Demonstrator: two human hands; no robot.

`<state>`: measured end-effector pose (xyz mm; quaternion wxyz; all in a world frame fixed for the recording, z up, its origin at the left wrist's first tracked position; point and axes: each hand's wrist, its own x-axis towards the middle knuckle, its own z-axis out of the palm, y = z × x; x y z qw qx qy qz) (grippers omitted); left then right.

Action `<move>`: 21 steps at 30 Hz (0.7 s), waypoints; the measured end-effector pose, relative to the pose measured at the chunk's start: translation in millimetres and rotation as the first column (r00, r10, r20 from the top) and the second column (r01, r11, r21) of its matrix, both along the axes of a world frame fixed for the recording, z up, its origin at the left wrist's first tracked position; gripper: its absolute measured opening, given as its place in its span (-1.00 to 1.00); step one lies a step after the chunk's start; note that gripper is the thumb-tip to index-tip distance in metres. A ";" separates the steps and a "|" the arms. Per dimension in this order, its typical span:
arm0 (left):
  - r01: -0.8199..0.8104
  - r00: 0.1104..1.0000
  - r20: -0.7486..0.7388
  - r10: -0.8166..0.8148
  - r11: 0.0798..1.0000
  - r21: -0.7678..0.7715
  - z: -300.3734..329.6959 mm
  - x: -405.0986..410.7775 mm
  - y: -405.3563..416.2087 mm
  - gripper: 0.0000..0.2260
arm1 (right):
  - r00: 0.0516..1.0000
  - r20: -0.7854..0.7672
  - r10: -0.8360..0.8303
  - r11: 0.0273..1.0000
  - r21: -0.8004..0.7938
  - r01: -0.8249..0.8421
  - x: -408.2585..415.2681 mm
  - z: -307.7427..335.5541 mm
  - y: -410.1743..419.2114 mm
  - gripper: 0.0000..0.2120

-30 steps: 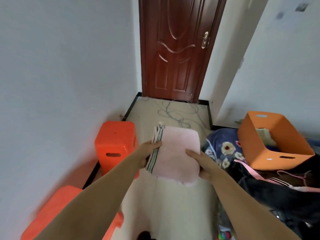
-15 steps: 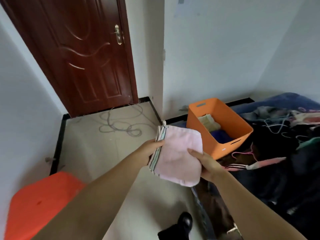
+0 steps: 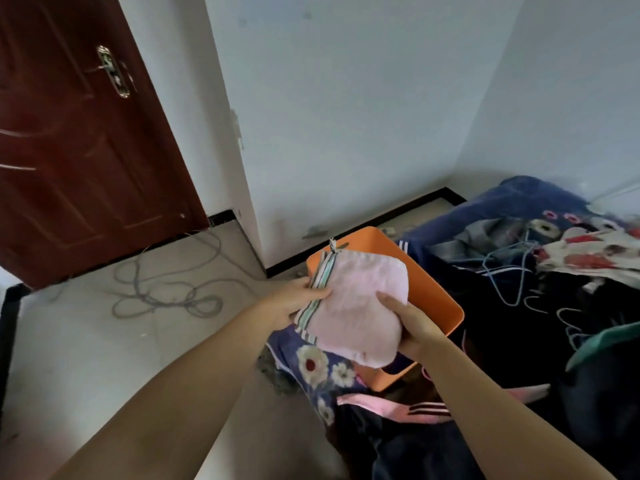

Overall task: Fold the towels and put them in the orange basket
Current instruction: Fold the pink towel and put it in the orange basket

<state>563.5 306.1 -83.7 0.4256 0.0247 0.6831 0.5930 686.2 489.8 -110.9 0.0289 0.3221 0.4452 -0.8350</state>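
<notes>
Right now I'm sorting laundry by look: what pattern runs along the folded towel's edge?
Thin green, white and dark stripes on the pink towel, by the left hand; head view.

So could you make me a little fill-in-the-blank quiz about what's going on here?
1. Both hands, left hand and right hand, hold a folded ____ towel.
2. The towel is held above the ____ basket.
3. The towel's striped edge is by the ____ hand.
4. A loose cable lies on the floor near the ____.

Missing words: pink; orange; left; door
</notes>
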 end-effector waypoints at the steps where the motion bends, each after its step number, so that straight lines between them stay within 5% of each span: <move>1: 0.034 0.999 -0.040 -0.037 0.998 -0.051 -5.8 -10.6 12.8 -0.76 | 1.000 0.014 -0.019 1.000 0.001 0.019 -5.0 -6.4 9.3 -0.50; 5: 0.186 0.925 -0.266 -0.271 0.934 -0.304 -39.4 -57.5 71.4 -0.90 | 0.976 0.174 -0.128 0.991 -0.020 0.134 -30.1 -38.0 43.6 -0.44; 10: 0.244 0.862 -0.292 -0.415 0.843 -0.480 -98.0 -119.1 135.6 -0.57 | 0.925 0.345 -0.159 0.977 -0.082 0.199 -78.3 -87.6 76.6 -0.51; 16: 0.323 0.772 -0.257 -0.582 0.707 -0.630 -177.3 -196.7 190.4 -0.98 | 0.839 0.479 -0.259 0.933 -0.101 0.346 -145.7 -169.7 98.3 -0.53; 21: 0.267 0.689 -0.281 -0.667 0.595 -0.758 -238.6 -211.5 213.6 -0.64 | 0.725 0.595 -0.347 0.881 -0.057 0.469 -182.1 -234.0 94.8 -0.42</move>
